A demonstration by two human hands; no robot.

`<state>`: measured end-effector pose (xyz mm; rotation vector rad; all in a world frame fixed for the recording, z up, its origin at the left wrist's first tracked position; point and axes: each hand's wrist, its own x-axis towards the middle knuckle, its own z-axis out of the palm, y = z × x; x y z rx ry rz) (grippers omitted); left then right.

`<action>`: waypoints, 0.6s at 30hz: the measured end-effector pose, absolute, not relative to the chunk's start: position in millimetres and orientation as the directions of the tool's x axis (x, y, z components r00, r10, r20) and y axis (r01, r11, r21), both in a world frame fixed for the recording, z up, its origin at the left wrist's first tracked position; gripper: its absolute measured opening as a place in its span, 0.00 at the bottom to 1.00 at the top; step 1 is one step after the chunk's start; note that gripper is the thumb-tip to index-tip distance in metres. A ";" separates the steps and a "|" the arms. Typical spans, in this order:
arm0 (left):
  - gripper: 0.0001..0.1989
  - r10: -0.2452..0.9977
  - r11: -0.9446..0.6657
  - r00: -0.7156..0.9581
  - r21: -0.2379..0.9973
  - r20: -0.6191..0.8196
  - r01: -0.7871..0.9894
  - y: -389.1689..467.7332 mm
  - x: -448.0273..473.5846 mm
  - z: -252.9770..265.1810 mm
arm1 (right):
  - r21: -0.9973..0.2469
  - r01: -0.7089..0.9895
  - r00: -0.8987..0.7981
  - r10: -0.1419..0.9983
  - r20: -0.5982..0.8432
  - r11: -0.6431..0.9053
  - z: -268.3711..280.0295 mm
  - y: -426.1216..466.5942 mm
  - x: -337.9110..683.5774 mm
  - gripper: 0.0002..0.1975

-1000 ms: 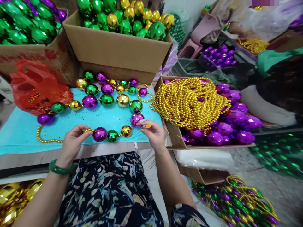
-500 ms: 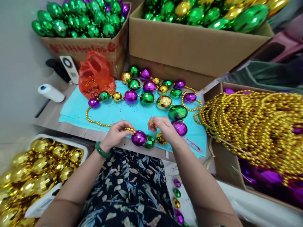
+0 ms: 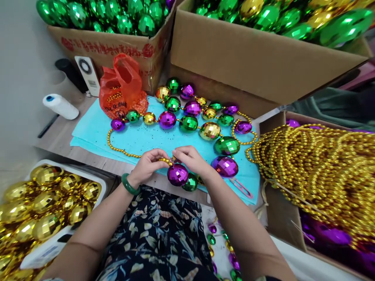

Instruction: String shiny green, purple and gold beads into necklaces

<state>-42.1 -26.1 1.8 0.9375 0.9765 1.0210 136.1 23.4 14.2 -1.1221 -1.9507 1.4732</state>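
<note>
My left hand [image 3: 147, 166] pinches the end of a gold bead strand [image 3: 122, 151], just above a shiny purple ball [image 3: 177, 175]. Fingers of my right hand [image 3: 191, 160] are closed and meet the left fingertips over that ball; what they grip is too small to make out. Beside the purple ball hangs a green ball [image 3: 190, 182] at the table's front edge, with a gold one mostly hidden behind my right wrist. The rest of this necklace, with larger balls such as a purple one [image 3: 225, 166] and a green one [image 3: 227, 145], curves over a turquoise cloth [image 3: 140, 136].
Cardboard boxes of green and gold balls [image 3: 228, 50] stand behind. A red plastic bag [image 3: 123, 86] and a white thread spool [image 3: 61, 106] sit at left. Gold bead strands [image 3: 310, 164] heap over a box at right. Pink snips [image 3: 241, 188] lie on the cloth; a white tub [image 3: 102, 187] holds gold balls.
My right hand has moved left, bringing its fingertips to the left hand's at the purple ball. My left hand keeps its pinch on the gold strand. The camera view has shifted slightly.
</note>
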 end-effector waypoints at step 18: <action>0.12 0.968 0.196 0.182 0.975 -0.174 -0.106 -26.3 -47.2 -1.0 | -0.631 0.708 0.557 0.800 0.223 -0.317 -16.0 -42.1 287.8 0.17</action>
